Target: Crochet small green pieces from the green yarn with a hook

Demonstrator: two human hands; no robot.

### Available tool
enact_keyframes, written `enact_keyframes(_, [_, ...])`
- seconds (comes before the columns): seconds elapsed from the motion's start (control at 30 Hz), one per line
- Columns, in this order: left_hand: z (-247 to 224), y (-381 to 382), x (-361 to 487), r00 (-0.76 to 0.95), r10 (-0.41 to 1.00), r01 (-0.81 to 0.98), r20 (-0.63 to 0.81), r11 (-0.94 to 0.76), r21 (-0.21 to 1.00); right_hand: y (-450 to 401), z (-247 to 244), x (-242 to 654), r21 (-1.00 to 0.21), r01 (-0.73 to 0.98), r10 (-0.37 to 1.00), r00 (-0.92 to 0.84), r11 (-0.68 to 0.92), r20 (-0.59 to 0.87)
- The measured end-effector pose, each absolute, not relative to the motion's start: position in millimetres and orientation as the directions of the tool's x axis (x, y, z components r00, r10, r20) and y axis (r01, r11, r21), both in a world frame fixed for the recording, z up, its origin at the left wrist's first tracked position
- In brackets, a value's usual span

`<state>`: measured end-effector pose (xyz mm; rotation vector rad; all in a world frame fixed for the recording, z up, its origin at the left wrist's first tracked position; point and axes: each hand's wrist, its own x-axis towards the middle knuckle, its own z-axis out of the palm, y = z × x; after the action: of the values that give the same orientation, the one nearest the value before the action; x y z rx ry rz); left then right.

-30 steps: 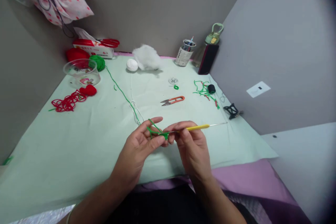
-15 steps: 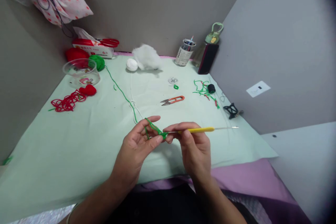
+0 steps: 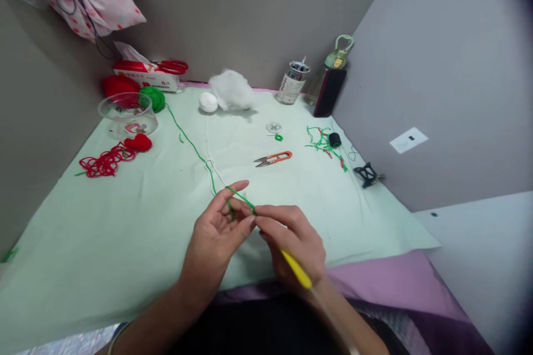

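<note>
Grey walls (image 3: 250, 22) stand around one pale green cloth (image 3: 137, 233), which has four balls of yarn on it: one green ball (image 3: 152, 99), one white ball (image 3: 209, 102), one large red ball (image 3: 120, 89) and one small red ball (image 3: 139, 143) beside its tangled strand. Two hands meet near the front edge. On the left hand (image 3: 214, 233), one strand of green yarn (image 3: 241, 197) runs over the raised index finger, and the thumb pinches the yarn's worked end. The right hand (image 3: 295, 244) pinches that same end between thumb and index finger, its other fingers curled around one yellow-handled hook (image 3: 296, 270) that slants back over the wrist; the hook's working tip is hidden. The green yarn's worked end is between both hands, above the cloth. Beyond them lies one pair of orange snips (image 3: 273, 159); one pair of red scissors (image 3: 172, 66) rests on one tissue box (image 3: 145, 82). At the back right stand one pen pot (image 3: 291, 89), one bottle (image 3: 336, 60) and one phone (image 3: 330, 93), leaning. One black spool (image 3: 335, 140) sits by green and red scraps (image 3: 320, 144).
</note>
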<state>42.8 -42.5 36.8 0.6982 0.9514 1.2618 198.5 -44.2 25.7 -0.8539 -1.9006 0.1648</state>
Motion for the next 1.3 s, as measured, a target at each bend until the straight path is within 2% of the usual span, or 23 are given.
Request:
enact_keyframes(0.07, [41,-43,44,0.101,0.96,-0.531,-0.26,0.273,0.802,-44,19,198,-0.369,0.559,0.575,-0.251,0.743,0.779])
enact_keyframes(0.13, [45,-43,44,0.214,0.919,-0.59,-0.33,0.391,0.707,-43,16,200,-0.365,0.543,0.555,-0.237,0.757,0.798])
enact_keyframes(0.2, [47,-41,41,0.285,0.886,-0.617,-0.366,0.461,0.638,-42,18,201,-0.5,0.441,0.618,-0.176,0.746,0.767])
enact_keyframes(0.3, [46,-38,36,0.223,0.918,-0.609,-0.328,0.394,0.688,-40,27,203,-0.772,0.174,0.788,-0.044,0.611,0.613])
enact_keyframes(0.4, [43,-39,36,0.137,0.957,-0.55,-0.255,0.288,0.784,-38,32,201,-0.872,-0.103,0.877,0.003,0.479,0.481])
enact_keyframes(0.47, [41,-42,39,0.137,0.967,-0.508,-0.217,0.256,0.822,-37,31,197,-0.886,-0.176,0.901,0.01,0.429,0.434])
enact_keyframes(0.73, [36,-43,43,0.189,0.964,-0.478,-0.185,0.255,0.84,-35,30,194,-0.909,-0.133,0.918,0.03,0.396,0.395])
enact_keyframes(0.83, [32,-42,43,0.139,0.968,-0.477,-0.209,0.25,0.843,-38,29,196,-0.891,-0.019,0.891,0.013,0.453,0.453])
enact_keyframes(0.9, [31,-42,44,0.1,0.969,-0.496,-0.227,0.246,0.833,-41,24,196,-0.815,0.176,0.83,-0.021,0.552,0.558])
enact_keyframes(0.97, [32,-43,46,0.105,0.96,-0.538,-0.26,0.275,0.797,-45,18,195,-0.671,0.367,0.741,-0.082,0.645,0.667])
enact_keyframes(1.03, [36,-44,47,0.158,0.937,-0.592,-0.312,0.343,0.729,-46,13,194,-0.596,0.428,0.69,-0.097,0.679,0.717])
enact_keyframes(1.13, [40,-42,47,0.214,0.903,-0.64,-0.371,0.417,0.645,-45,15,195,-0.719,0.289,0.757,-0.036,0.632,0.652])
enact_keyframes(1.2, [42,-40,45,0.201,0.904,-0.646,-0.378,0.413,0.643,-42,20,197,-0.794,0.173,0.806,0.0,0.583,0.592])
enact_keyframes(1.3, [42,-39,41,0.174,0.916,-0.638,-0.362,0.385,0.667,-39,26,200,-0.838,0.047,0.837,0.049,0.543,0.545])
